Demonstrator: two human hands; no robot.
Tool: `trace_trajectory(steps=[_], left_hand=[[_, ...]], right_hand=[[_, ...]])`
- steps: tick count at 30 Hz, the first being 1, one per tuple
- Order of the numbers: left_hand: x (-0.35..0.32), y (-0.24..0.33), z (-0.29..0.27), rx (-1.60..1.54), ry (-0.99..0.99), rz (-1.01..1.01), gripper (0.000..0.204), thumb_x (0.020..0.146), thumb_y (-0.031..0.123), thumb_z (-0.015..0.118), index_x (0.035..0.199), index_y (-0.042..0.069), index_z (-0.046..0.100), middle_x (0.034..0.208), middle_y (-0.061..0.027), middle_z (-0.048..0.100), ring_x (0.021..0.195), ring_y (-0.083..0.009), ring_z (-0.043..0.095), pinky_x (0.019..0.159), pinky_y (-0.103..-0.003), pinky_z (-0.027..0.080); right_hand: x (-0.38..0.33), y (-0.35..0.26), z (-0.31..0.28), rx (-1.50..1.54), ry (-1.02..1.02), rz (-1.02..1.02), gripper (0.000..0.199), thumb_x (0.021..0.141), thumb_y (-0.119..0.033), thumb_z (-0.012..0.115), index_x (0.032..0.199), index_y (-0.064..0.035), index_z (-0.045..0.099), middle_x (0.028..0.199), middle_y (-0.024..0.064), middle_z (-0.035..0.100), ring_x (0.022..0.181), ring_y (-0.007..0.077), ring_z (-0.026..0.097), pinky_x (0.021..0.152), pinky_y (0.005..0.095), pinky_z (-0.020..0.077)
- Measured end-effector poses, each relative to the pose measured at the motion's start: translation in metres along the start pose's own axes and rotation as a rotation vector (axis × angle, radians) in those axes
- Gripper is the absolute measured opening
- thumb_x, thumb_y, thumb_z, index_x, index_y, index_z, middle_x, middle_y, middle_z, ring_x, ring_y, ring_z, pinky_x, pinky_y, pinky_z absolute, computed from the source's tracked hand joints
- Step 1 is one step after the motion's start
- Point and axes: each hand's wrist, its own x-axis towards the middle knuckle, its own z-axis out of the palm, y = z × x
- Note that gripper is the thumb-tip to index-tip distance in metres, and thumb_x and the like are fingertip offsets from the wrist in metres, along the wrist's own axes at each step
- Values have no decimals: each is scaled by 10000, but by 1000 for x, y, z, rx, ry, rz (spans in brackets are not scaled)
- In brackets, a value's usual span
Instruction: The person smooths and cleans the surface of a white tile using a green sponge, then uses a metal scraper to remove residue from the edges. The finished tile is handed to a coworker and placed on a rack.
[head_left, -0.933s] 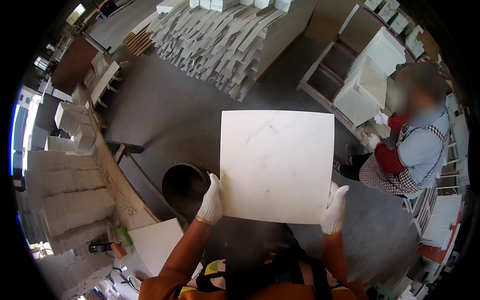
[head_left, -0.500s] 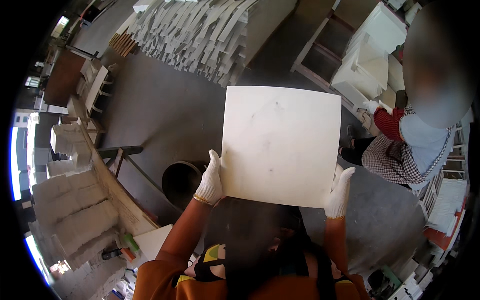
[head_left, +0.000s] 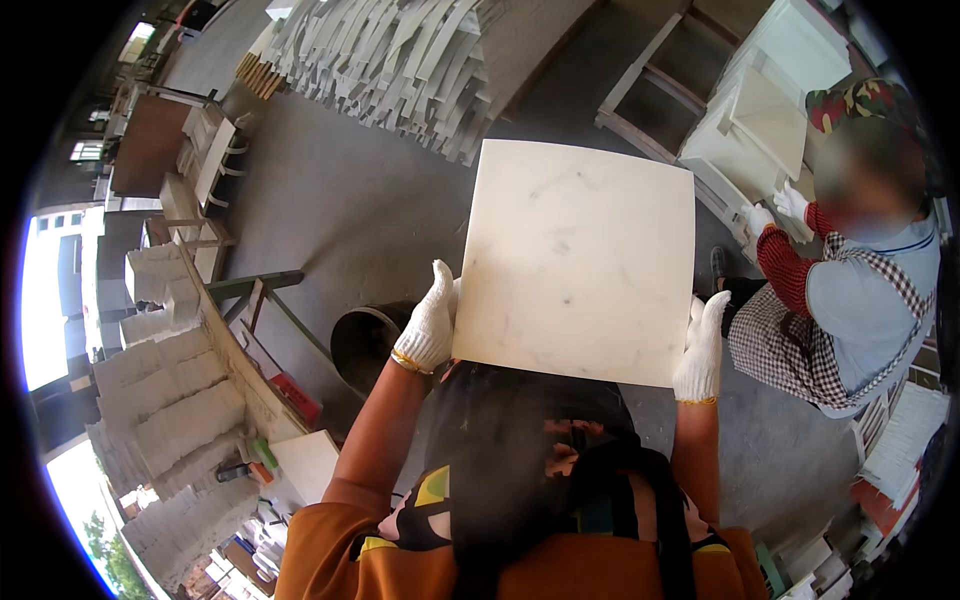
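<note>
A square white stone tile (head_left: pixel 580 262) with faint grey specks and veins is held up in front of me, its broad face toward the view. My left hand (head_left: pixel 430 325), in a white knitted glove, grips the tile's left edge near the lower corner, thumb pointing up. On the opposite edge, my right hand (head_left: pixel 701 350), gloved the same way, grips near the lower right corner. The fingers behind the tile are mostly hidden.
To the right, a person (head_left: pixel 850 260) in a checked apron handles white slabs (head_left: pixel 765 125). A dark round bin (head_left: pixel 370 345) stands left of my left arm. Stacked pale tiles (head_left: pixel 180 400) line the left side. A heap of stone strips (head_left: pixel 390 65) lies ahead.
The tile and both my hands have shifted slightly right and upward in the view. My grip stays the same. The person at right now shows more fully, both hands at the slabs.
</note>
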Motion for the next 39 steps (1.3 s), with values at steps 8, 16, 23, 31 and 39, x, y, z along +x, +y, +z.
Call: trace_trajectory(steps=[8, 16, 23, 31, 39], left_hand=[[55, 25, -2, 42, 38, -139, 707, 968, 471, 613, 1428, -39, 447, 1362, -148, 571, 1222, -261, 573, 1035, -417, 481], [131, 71, -16, 63, -209, -345, 636, 862, 135, 733, 1405, -40, 453, 1316, -161, 594, 1182, -296, 609, 1007, -435, 515], [181, 126, 1, 52, -223, -439, 682, 806, 96, 699, 1416, -44, 428, 1286, -160, 592, 1161, -305, 616, 984, -442, 533], [207, 144, 12, 87, -99, -433, 633, 791, 49, 640, 1379, -79, 441, 1250, -194, 601, 1110, -329, 638, 965, -462, 552], [217, 146, 85, 202, 46, -270, 453, 818, 3, 583, 1250, -121, 523, 1152, -192, 626, 1023, -305, 664, 898, -413, 571]], right_hand=[[37, -10, -11, 122, 47, 168, 858, 968, -704, 413, 1393, 35, 500, 1311, 131, 614, 1191, 233, 599, 1016, 370, 483], [95, 5, -2, 315, 136, 265, 736, 983, -621, 517, 1312, 34, 585, 1217, 100, 656, 1109, 193, 612, 943, 362, 495], [136, 14, 34, 75, 213, 371, 695, 1011, -607, 442, 1284, 13, 599, 1151, 105, 680, 1011, 217, 652, 894, 384, 517], [198, 88, -3, -1031, -9, -51, 553, 1012, -520, 472, 1196, -20, 618, 1034, 188, 691, 929, 327, 672, 829, 409, 525], [251, 69, -33, -1138, -198, -194, 354, 1024, -289, 402, 1140, -54, 641, 1073, 193, 700, 991, 385, 666, 842, 455, 514]])
